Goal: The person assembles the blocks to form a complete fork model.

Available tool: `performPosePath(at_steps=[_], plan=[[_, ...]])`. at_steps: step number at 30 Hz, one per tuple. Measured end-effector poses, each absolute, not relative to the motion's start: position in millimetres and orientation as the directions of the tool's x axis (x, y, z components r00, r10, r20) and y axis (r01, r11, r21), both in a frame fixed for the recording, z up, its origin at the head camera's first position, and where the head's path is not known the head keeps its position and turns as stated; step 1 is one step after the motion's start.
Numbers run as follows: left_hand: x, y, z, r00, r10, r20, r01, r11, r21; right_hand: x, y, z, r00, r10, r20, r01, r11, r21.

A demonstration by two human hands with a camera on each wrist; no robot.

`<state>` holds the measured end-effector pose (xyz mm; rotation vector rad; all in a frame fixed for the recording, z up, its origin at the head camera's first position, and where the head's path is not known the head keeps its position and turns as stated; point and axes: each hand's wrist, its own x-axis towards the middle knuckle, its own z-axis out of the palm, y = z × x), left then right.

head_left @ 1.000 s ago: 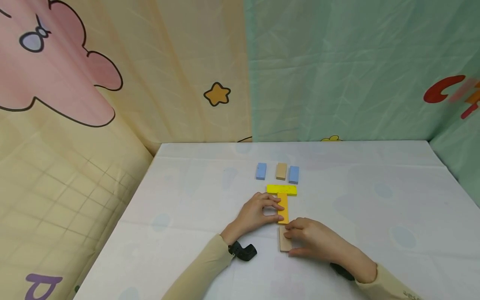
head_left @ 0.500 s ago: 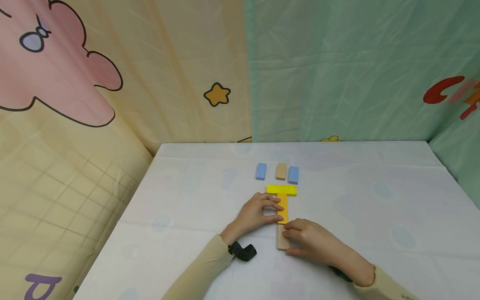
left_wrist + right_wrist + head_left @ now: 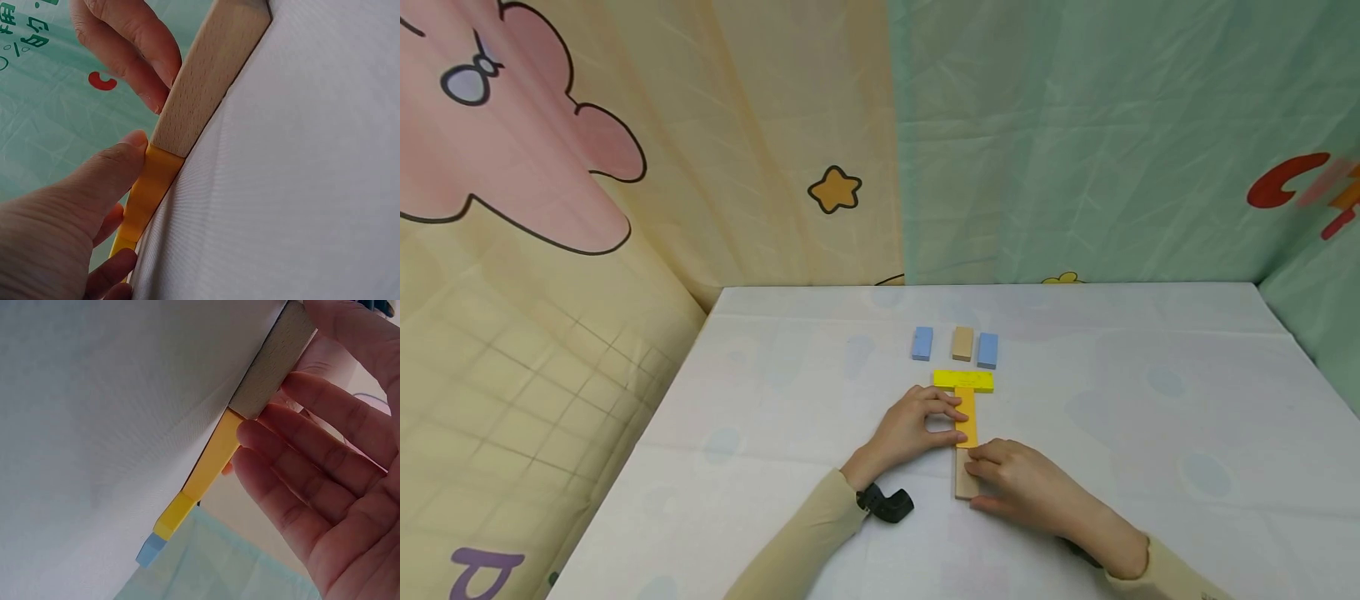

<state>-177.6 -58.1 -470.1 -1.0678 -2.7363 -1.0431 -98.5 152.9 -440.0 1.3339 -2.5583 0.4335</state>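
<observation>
My left hand [image 3: 913,421] holds an orange block [image 3: 967,417], thumb near its close end and fingertips farther along. A plain wooden block [image 3: 966,485] lies end to end with the orange one, and my right hand [image 3: 1026,483] grips it with fingertips and thumb along its right side. The left wrist view shows the joint between the orange block [image 3: 153,178] and the wooden block [image 3: 203,81] closely, ends touching. Across the far end of the orange block sits a yellow block [image 3: 964,381], making a T. My right fingers hide part of the wooden block.
Beyond the yellow block lie a blue block [image 3: 922,343], a small wooden block [image 3: 962,342] and another blue block [image 3: 987,350]. A pale cloth covers the table [image 3: 820,367]. Printed curtains [image 3: 1075,150] hang behind it.
My right hand has slid the wooden block slightly left and away from me, bringing it in line with the orange block. My left hand stays in place.
</observation>
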Motion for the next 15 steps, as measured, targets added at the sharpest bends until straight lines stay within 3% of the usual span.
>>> performPosePath(at_steps=[15], plan=[[-177.5, -58.3, -469.6, -0.762, 0.594, 0.257, 0.615, 0.539, 0.577, -98.8, 154.6, -436.6, -0.580, -0.768, 0.273, -0.815, 0.549, -0.186]])
